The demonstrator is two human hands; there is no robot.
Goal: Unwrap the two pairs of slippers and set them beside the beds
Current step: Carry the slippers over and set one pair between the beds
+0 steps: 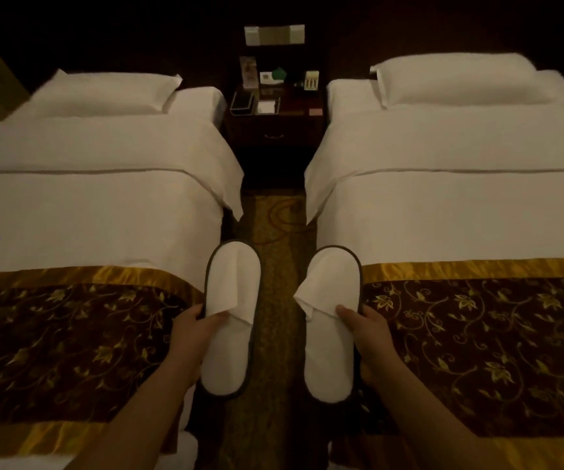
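Observation:
Two white slippers with dark rims are held up over the aisle between two beds. My left hand [194, 329] grips the left slipper [229, 293] at its middle, thumb on top. My right hand [363, 329] grips the right slipper [333, 290] the same way. A dark edge under each slipper hints at a second one beneath, but I cannot tell. No wrapping shows on them. The left bed [97, 198] and the right bed [460, 198] have white sheets and dark red runners with gold leaves.
A dark nightstand [275, 130] with several small items stands at the far end of the aisle. Patterned gold carpet [273, 215] runs between the beds. A pillow [104, 96] lies on the left bed, another pillow [457, 83] on the right.

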